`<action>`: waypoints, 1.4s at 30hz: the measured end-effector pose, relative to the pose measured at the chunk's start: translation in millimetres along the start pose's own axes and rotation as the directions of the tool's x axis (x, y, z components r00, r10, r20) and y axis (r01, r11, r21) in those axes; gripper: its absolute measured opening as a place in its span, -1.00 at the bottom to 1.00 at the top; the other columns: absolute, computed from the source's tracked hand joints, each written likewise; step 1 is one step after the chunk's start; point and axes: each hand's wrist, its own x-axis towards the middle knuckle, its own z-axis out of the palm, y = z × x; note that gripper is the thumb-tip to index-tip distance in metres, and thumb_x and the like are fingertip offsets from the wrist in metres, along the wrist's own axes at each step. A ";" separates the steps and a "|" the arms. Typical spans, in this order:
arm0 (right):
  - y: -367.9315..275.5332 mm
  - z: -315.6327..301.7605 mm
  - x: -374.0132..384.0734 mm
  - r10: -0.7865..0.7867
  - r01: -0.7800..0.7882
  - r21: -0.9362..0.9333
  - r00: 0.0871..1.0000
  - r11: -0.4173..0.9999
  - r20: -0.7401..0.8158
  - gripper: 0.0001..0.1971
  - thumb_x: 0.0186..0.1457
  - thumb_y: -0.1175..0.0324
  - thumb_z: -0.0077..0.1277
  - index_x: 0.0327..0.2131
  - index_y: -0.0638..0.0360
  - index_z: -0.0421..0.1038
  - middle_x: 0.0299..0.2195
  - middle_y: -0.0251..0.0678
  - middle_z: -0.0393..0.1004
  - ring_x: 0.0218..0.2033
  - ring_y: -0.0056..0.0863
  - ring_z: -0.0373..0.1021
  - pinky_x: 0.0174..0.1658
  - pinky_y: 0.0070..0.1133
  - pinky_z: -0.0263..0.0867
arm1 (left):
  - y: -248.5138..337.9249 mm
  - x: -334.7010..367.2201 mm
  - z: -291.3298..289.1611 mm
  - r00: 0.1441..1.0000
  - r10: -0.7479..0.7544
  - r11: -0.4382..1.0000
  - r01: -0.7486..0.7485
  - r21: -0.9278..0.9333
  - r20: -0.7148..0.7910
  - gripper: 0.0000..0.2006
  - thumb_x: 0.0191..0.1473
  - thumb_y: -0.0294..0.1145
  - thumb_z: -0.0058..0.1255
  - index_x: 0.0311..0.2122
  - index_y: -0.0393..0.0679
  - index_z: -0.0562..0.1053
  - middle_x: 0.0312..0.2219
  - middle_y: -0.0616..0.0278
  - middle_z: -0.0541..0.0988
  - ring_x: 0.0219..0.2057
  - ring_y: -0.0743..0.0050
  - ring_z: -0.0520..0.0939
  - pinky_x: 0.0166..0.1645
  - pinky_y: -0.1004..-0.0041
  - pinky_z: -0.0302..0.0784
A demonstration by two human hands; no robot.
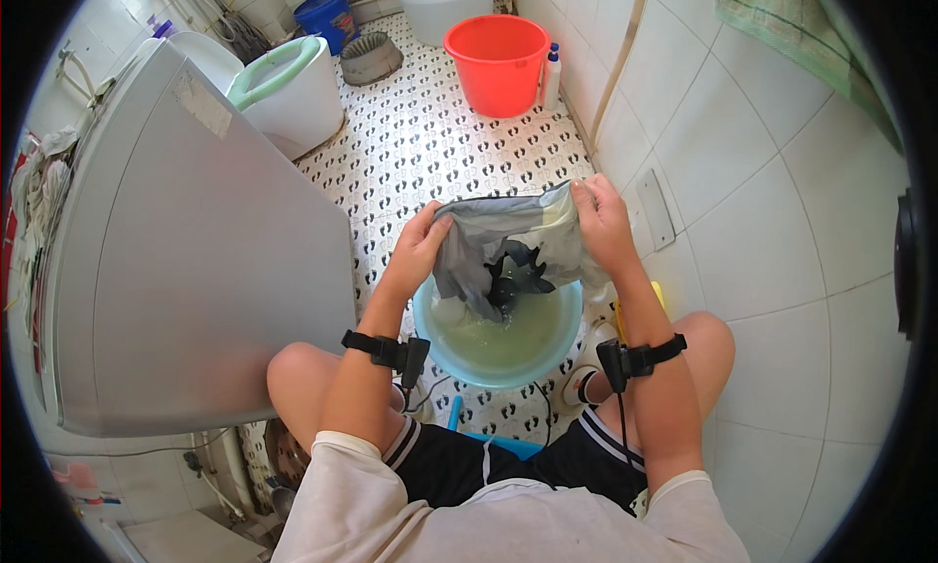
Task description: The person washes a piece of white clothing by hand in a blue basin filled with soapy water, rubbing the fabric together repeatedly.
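We have a tub of water on the floor. Over it, a cloth hangs between our left hand and right hand. On the left stands a machine, and past it a toilet. Far off we see a bucket, with a bottle just right of it.

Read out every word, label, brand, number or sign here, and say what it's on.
No words or numbers are readable.
Blue bucket: markings, too small to read.
White bottle: any label is too small to read.
Held grey cloth: dark shapes, no readable letters.
Floor: footprint pattern, no words.
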 end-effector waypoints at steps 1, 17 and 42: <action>-1.4 3.8 -2.4 -0.015 0.015 0.035 1.000 0.999 -0.001 -0.68 0.28 0.22 -0.17 -0.37 0.35 0.36 -0.59 -0.19 0.32 -0.54 -0.36 0.22 -0.35 -0.48 0.20 | -1.8 0.4 6.2 0.997 0.010 0.995 -0.018 -0.098 -0.080 -0.75 0.27 -0.31 -0.16 -0.06 -0.23 0.38 -0.32 0.39 0.49 -0.31 0.74 0.44 -0.20 0.62 0.36; 91.5 107.7 -80.3 0.534 -0.534 -0.066 0.815 0.843 0.226 -0.59 0.18 0.10 -0.13 -0.38 0.35 0.41 -0.44 0.07 0.47 -0.38 -0.02 0.42 -0.26 -0.30 0.29 | -124.8 5.7 33.1 0.832 -0.446 0.892 0.443 -0.089 -0.331 -0.50 0.03 -0.01 0.13 -0.13 -0.30 0.47 -0.25 0.19 0.54 -0.22 0.49 0.49 -0.07 0.47 0.39; 132.3 152.0 -125.8 0.681 -0.387 -0.590 0.597 0.708 0.424 -0.61 0.11 0.15 -0.07 -0.11 0.26 0.29 -0.30 0.13 0.50 -0.27 0.14 0.44 -0.17 -0.10 0.36 | -206.7 6.1 60.6 0.676 -0.562 0.504 0.737 0.451 -0.477 -0.41 -0.02 -0.09 0.09 0.02 -0.32 0.36 -0.08 -0.26 0.49 -0.02 -0.20 0.49 0.08 0.12 0.36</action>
